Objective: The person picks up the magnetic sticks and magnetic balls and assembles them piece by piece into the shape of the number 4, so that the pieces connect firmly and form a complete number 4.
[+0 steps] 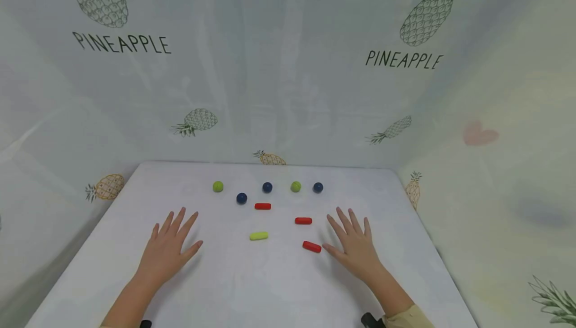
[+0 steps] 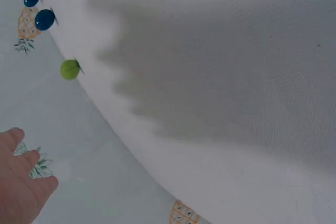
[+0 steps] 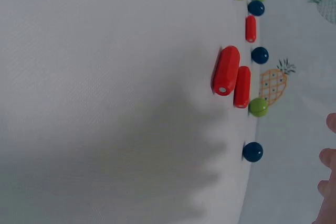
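My left hand (image 1: pixel 165 254) hovers with spread fingers over the left part of the white table, holding nothing. On the other side my right hand (image 1: pixel 357 249) is spread too, its thumb close to a red cylinder (image 1: pixel 312 247). Two more red cylinders, one nearer (image 1: pixel 303 221) and one farther (image 1: pixel 263 206), lie between the hands, along with a yellow-green cylinder (image 1: pixel 258 236). Behind them sit dark blue balls (image 1: pixel 241 198), (image 1: pixel 267 187), (image 1: pixel 318 187) and green balls (image 1: pixel 218 186), (image 1: pixel 295 186). In the wrist views, only some fingers of each hand show.
The white table (image 1: pixel 225 288) ends at a back edge against a hanging cloth (image 1: pixel 279 68) printed with pineapples. Cloth also hangs along both sides. Each hand casts a shadow on the tabletop.
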A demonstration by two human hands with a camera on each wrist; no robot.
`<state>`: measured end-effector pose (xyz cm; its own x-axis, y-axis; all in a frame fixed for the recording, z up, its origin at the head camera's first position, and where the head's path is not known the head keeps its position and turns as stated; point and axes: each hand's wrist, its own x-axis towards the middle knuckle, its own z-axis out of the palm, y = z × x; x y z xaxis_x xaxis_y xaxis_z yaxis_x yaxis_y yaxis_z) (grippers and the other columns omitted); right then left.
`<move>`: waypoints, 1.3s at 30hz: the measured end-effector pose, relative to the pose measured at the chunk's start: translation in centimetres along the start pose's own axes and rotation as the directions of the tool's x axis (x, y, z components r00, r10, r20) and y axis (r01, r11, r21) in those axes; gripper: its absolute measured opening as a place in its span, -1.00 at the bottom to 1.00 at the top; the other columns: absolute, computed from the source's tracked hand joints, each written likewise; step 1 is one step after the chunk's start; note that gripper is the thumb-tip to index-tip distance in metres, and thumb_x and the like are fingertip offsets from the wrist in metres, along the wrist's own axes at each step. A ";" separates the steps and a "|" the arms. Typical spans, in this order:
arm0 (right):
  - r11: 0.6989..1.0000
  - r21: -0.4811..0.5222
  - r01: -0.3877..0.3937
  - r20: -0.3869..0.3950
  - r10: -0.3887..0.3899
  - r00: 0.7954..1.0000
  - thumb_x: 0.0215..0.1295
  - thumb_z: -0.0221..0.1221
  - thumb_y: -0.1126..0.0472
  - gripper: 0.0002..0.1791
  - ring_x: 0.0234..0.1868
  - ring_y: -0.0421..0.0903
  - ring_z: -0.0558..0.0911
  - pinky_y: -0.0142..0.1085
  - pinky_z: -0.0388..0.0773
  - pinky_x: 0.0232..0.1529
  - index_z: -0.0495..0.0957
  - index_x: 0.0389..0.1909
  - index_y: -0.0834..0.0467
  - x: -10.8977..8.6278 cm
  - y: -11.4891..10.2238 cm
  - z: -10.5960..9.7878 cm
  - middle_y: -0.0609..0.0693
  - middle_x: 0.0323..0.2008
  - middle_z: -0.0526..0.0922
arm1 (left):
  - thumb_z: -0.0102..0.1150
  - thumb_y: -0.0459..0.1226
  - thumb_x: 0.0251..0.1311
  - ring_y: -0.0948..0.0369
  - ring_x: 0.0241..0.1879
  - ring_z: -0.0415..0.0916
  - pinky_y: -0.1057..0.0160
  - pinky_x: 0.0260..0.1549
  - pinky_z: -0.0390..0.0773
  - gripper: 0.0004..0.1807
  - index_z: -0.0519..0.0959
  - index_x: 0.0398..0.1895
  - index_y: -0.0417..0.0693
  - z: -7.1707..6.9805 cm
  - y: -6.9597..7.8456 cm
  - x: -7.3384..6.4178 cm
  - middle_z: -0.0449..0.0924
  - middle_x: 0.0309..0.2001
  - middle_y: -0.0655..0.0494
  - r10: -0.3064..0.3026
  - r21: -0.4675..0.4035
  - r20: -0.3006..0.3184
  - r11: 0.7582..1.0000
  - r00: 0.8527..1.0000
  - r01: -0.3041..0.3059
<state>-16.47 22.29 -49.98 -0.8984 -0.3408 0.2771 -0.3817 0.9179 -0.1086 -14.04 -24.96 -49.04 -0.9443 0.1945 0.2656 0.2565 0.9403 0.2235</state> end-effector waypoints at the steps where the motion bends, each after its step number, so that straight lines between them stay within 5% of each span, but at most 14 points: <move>1: 1.000 0.002 0.003 -0.006 -0.003 1.000 0.23 0.14 -0.30 -0.18 0.48 0.21 -0.06 0.34 -0.27 0.29 0.26 0.45 -0.04 0.1 0.0 0.0 0.09 0.49 0.09 | 0.20 0.07 0.23 -0.32 0.39 -0.06 -0.41 0.21 -0.11 -0.19 0.18 0.48 0.00 -0.1 0.0 0.1 0.04 0.45 -0.28 -0.003 -0.002 0.003 1.000 1.000 0.003; 7: 1.000 0.020 -0.004 0.010 0.004 1.000 0.22 0.14 -0.30 -0.18 0.49 0.20 -0.06 0.32 -0.32 0.30 0.25 0.45 -0.05 0.6 -0.4 0.2 0.08 0.49 0.10 | 0.18 0.09 0.24 -0.33 0.38 -0.06 -0.42 0.19 -0.08 -0.19 0.18 0.48 -0.01 -0.1 0.1 0.2 0.05 0.45 -0.29 -0.021 -0.006 0.036 1.000 0.999 0.021; 17: 0.997 0.064 0.038 -0.007 -0.038 0.999 0.25 0.12 -0.29 -0.19 0.48 0.20 -0.03 0.33 -0.27 0.30 0.24 0.46 -0.03 1.6 -1.9 0.3 0.09 0.48 0.11 | 0.23 0.06 0.21 -0.31 0.39 -0.05 -0.40 0.21 -0.08 -0.19 0.20 0.47 0.00 -0.1 0.5 0.6 0.08 0.44 -0.28 -0.009 -0.015 -0.003 1.000 1.000 0.009; 28: 0.979 0.191 0.073 0.035 -0.081 0.996 0.20 0.20 -0.27 -0.17 0.48 0.16 0.01 0.29 -0.26 0.32 0.28 0.43 0.01 3.4 -4.5 0.3 0.06 0.48 0.13 | 0.21 0.04 0.22 -0.31 0.40 -0.05 -0.39 0.22 -0.08 -0.20 0.21 0.46 -0.05 0.0 1.2 1.8 0.07 0.44 -0.29 0.000 -0.018 0.012 1.000 1.000 0.001; 39: 0.949 0.313 0.036 0.107 -0.073 0.992 0.14 0.31 -0.22 -0.14 0.48 0.09 0.03 0.21 -0.12 0.35 0.28 0.42 0.03 5.3 -6.8 1.7 0.04 0.46 0.17 | 0.24 0.04 0.19 -0.26 0.38 0.04 -0.35 0.22 0.03 -0.21 0.27 0.42 -0.09 2.1 2.6 3.4 0.14 0.42 -0.26 0.025 -0.001 0.040 1.000 0.999 -0.025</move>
<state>-18.99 13.85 -49.43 -0.8864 -0.4262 0.1807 -0.4624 0.7955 -0.3916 -16.98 -21.25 -49.51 -0.9449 0.2294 0.2334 0.2807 0.9348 0.2176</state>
